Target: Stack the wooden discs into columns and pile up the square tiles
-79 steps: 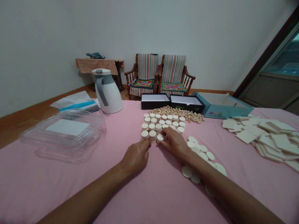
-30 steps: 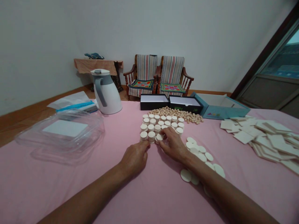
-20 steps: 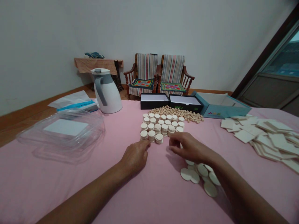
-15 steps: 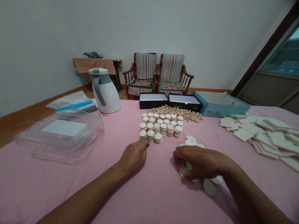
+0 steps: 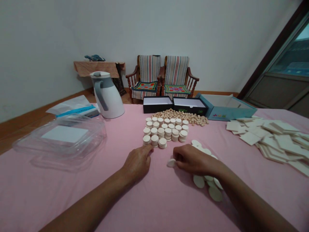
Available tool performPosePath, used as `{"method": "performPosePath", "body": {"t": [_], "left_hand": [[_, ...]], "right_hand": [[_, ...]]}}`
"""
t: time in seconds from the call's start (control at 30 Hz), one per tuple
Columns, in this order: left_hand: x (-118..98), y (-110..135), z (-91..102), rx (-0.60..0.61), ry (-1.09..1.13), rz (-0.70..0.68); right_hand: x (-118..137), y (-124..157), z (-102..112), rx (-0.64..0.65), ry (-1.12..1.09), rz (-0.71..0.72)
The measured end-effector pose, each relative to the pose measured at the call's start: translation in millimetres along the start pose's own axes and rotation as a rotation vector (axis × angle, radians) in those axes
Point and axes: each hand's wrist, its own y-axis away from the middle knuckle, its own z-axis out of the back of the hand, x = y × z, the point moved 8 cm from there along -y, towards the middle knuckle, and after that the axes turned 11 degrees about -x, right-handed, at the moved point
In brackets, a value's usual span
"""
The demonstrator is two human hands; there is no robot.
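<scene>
Pink tablecloth point(image 5: 72, 193), right hand point(image 5: 193, 159) pinching white disc point(image 5: 171, 162) beside loose discs point(image 5: 209, 190), left hand point(image 5: 137, 162) loosely curled, holding nothing, just beside disc stacks point(image 5: 165, 132)

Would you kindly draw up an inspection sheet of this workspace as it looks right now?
Surface: pink cloth covers the table, smooth.
Work things: stacks of discs in rows; loose discs by the right wrist; single disc lying apart.
Clutter: bead heap, square tiles, white jug, clear tub, black boxes, blue box.
Hands: left hand rests knuckles up, fingertip at the front stack; right hand pinches the single disc.
Cables: nothing seen.
Surroundings: two striped chairs, side table, glass door.
</scene>
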Motion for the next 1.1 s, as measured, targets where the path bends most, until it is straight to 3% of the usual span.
{"method": "performPosePath", "body": {"t": [0.13,0.37,0.5,0.57,0.73,1.1], "left_hand": [[0.8,0.4,-0.5,0.009,-0.023,0.001],[2.0,0.5,-0.9,0.012,-0.025,0.002],[1.2,0.2,-0.5,0.027,-0.018,0.005],[0.9,0.1,-0.3,0.04,-0.017,0.013],[0.1,0.1,0.4,0.027,-0.007,0.003],[0.7,0.7,0.3,0.013,-0.013,-0.016]], "right_hand": [[-14.4,-8.8,7.3,-0.132,0.022,-0.146],[3.3,-7.6,7.2,-0.215,-0.058,0.082],[-12.2,-9.8,7.6,-0.267,0.056,-0.062],[-16.7,-12.5,5.5,-0.273,0.092,-0.082],[-7.8,-19.9,-11.3,-0.223,0.118,0.055],[-7.9,-16.0,-12.5,-0.258,0.085,-0.086]]}}
